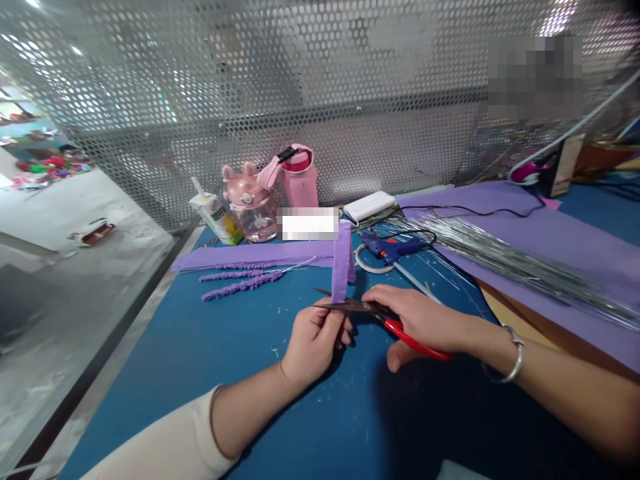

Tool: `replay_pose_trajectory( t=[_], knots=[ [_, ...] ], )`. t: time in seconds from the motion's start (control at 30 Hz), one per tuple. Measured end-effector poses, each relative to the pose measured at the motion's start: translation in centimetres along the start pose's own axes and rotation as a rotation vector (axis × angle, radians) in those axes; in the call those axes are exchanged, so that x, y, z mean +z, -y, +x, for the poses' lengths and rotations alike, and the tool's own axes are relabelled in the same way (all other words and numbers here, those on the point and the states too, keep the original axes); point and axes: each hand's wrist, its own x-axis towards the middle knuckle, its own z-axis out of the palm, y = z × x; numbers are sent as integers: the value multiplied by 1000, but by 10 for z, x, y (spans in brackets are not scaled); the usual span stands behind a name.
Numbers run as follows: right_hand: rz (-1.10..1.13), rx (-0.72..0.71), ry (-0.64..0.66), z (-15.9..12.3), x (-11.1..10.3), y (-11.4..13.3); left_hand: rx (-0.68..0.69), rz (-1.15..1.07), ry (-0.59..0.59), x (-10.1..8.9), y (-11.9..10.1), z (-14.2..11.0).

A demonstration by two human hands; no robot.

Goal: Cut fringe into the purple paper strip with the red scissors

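My left hand (320, 337) pinches the near end of a purple crepe paper strip (342, 263), which stands up from the fingers and folds over at its top. In my right hand (420, 320) are scissors (407, 337) with red handles. Their dark blades are parted and lie across the strip just above my left fingertips. Beyond my left hand, several crinkled purple stems (243, 285) rest on the blue table, one with thin wire showing at its end. Behind them lies a stack of flat purple strips (250, 255).
A blue glue gun (390, 248) lies beyond my right hand, beside a bundle of thin wires (510, 267) on purple sheets (575, 267). At the back stand a drink carton (217, 217), a pink-lidded cup (253, 207), a pink bottle (300, 183) and a white box (369, 205), before a perforated metal panel (300, 80).
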Motion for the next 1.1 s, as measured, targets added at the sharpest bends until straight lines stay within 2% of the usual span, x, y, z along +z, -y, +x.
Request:
replay_pose_trajectory(
  t=[0.3,0.73,1.1],
  knots=[
    [15,-23,-29,0,0,-3,8,42,-32,0,-3,0],
    [12,-39,-71,1,-2,2,-1,26,37,-1,2,-3],
    [-40,-43,-98,1,-2,1,-7,64,23,-2,3,-3]
  ],
)
